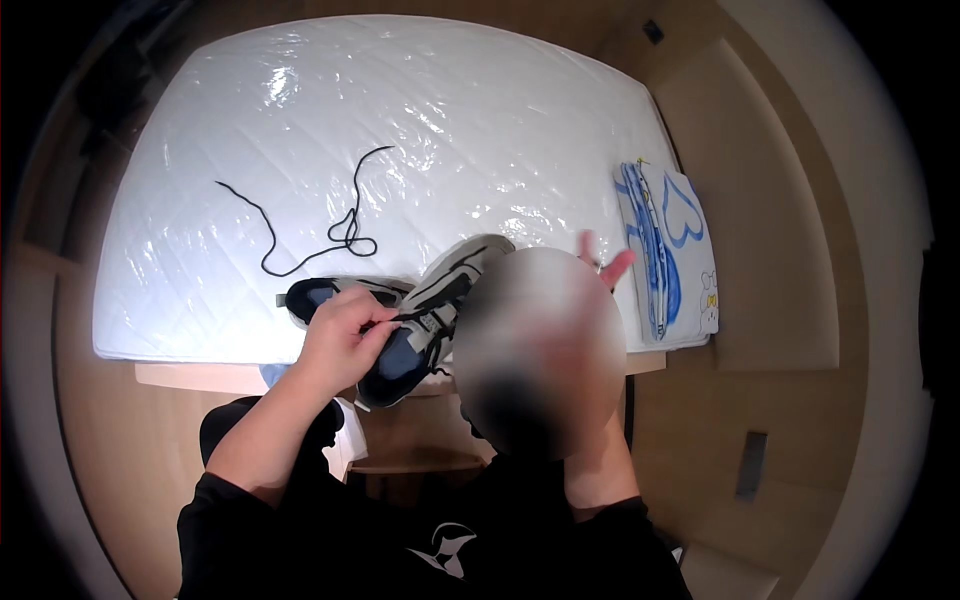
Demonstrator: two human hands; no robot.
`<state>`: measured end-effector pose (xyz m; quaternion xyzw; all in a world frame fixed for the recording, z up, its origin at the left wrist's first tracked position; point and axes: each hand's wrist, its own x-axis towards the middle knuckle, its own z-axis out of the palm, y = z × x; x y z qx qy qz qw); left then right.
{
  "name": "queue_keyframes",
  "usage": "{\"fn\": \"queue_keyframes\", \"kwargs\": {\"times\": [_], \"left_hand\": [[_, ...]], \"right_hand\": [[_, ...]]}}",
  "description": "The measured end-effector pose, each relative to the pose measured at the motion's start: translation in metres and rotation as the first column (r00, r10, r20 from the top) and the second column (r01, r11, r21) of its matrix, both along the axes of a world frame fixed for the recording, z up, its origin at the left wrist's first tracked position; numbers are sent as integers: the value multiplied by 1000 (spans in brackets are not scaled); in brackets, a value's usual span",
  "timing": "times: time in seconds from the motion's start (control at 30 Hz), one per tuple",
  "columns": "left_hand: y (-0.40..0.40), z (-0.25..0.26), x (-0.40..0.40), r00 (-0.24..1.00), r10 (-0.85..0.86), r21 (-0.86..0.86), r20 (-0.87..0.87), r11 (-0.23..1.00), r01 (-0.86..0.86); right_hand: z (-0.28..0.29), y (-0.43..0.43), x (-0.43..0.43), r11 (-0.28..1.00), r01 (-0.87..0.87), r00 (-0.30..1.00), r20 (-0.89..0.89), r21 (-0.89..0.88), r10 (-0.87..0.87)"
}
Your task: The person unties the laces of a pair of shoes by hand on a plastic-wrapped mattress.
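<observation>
A grey and black sneaker (442, 289) with a dark blue insole stands tilted, heel towards me, at the near edge of a plastic-covered white mattress (480, 135). My left hand (349, 330) pinches a black strand, apparently its shoelace, beside the shoe's opening. A second, similar sneaker (304, 292) lies behind my left hand, partly hidden. My right hand (616, 268) is right of the tilted shoe; two of its fingers show spread apart, and a blurred oval hides the rest and whatever it may hold. Farther off, a loose black shoelace (274, 251) lies curled on the mattress.
Folded white and blue printed fabric (682, 262) lies at the mattress's right end. Below the near edge are a light wooden ledge (195, 376) and a drawer or shelf (416, 459). A beige padded panel (780, 247) stands at the right.
</observation>
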<state>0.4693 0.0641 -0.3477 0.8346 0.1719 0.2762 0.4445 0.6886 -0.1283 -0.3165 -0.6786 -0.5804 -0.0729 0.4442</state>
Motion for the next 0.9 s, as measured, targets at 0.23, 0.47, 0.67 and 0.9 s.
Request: {"fn": "queue_keyframes", "kwargs": {"times": [0.23,0.47,0.67,0.9], "left_hand": [[-3,4,0,987,-137,176,-84,973,150],[6,-8,-8,980,-82,188,-181,975,116],[12,-3,-7,991,-37,222,-129,973,65],[7,7,-4,999,-19,212,34,977,11]], "right_hand": [[-1,22,5,975,-133,777,-591,180,216],[22,-8,31,833,554,820,186,-15,-542],[-30,-13,41,685,104,881,-253,-721,-400],[-9,23,-23,537,70,945,-117,-840,-305]]}}
